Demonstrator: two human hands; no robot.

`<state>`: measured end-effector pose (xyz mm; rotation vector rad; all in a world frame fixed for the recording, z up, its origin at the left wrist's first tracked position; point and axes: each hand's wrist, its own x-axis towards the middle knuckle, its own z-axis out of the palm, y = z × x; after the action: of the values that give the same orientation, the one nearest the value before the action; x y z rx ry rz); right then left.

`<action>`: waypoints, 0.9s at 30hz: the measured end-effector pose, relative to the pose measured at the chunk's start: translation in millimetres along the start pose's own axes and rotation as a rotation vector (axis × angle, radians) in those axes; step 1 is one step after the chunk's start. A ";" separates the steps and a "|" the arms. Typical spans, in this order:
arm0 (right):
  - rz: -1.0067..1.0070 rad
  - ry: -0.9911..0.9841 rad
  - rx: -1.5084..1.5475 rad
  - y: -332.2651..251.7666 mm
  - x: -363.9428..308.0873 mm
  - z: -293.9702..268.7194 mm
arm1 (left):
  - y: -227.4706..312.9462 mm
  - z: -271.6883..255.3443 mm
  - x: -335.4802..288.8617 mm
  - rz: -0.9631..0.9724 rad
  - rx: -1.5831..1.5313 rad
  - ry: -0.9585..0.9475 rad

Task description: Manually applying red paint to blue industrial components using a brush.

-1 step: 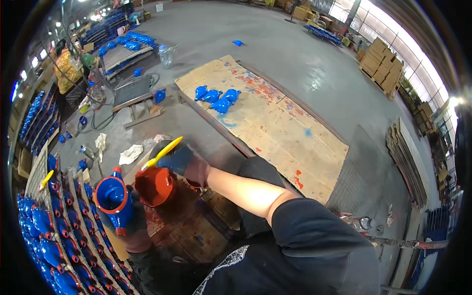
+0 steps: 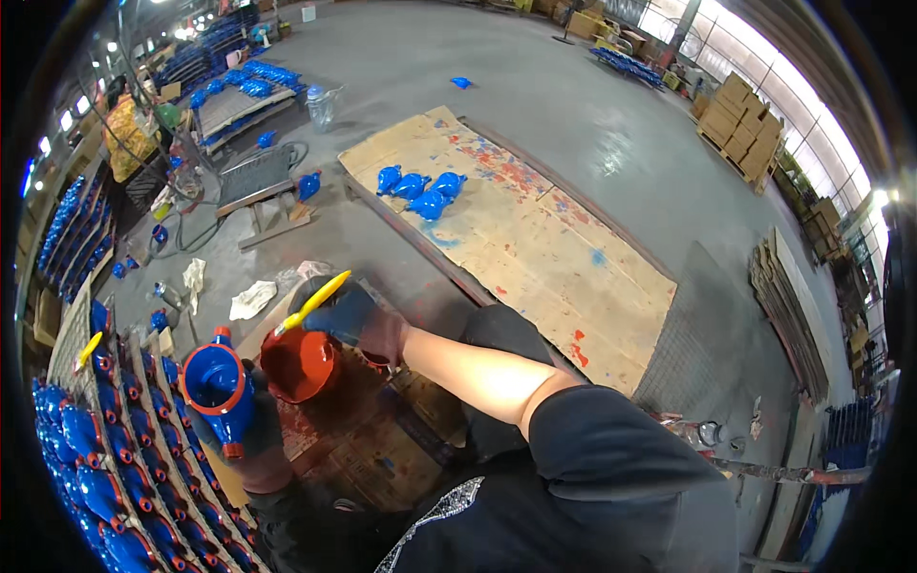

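My right hand (image 2: 361,323), in a dark glove stained red, grips a yellow-handled paintbrush (image 2: 320,298). The brush's bristle end points down-left, beside the far rim of a pot of red paint (image 2: 298,365). To the left, my gloved left hand (image 2: 266,447) is closed around a blue hollow casting (image 2: 241,420). Its round open mouth faces up and has a red rim; its two narrow ends are red too. The left fingers are partly hidden behind the casting.
Racks of blue castings with red ends (image 2: 115,468) stand close on my left, with another yellow brush (image 2: 90,350) on them. Ahead, several blue pieces (image 2: 430,203) lie on a paint-spotted cardboard sheet (image 2: 535,258). White rags (image 2: 253,300) lie on the floor. Someone in yellow (image 2: 129,138) is at far left.
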<state>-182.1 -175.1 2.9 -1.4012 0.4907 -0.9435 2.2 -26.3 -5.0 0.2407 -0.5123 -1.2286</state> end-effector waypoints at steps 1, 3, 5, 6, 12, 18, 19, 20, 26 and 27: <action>-0.002 -0.031 0.019 0.3 -1.0 1.5 | 1.0 2.5 1.4 0.023 -0.007 0.056; -0.012 -0.096 0.066 5.1 -1.4 1.1 | -7.7 10.2 0.0 0.144 0.282 0.167; -0.053 -0.117 0.036 16.2 -2.5 2.7 | -11.5 2.5 1.0 0.267 0.556 0.313; -0.102 -0.143 0.009 20.3 -1.5 5.3 | -8.8 1.6 3.2 0.268 0.556 0.317; -0.226 -0.344 -0.579 33.6 -6.6 5.6 | -8.3 -3.1 16.8 0.064 0.216 0.207; -0.502 -0.465 -0.897 49.2 14.1 -4.6 | -10.2 -18.6 43.7 0.130 0.790 0.169; -0.498 -0.471 -0.865 45.7 17.7 1.2 | -4.6 -28.6 40.3 0.263 1.390 0.144; -0.480 -0.486 -0.857 40.3 21.6 2.5 | 4.5 -49.8 41.5 0.287 1.185 0.093; -0.385 -0.671 -0.922 -0.6 29.0 -5.0 | 33.5 10.4 82.4 0.078 0.701 0.221; -0.442 -0.609 -0.912 -7.1 27.3 -9.6 | 39.0 -0.6 87.1 0.091 0.834 0.256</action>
<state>-176.0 -201.8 14.6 -2.5898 0.1238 -0.5672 56.0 -95.4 33.0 1.0531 -0.7806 -0.8215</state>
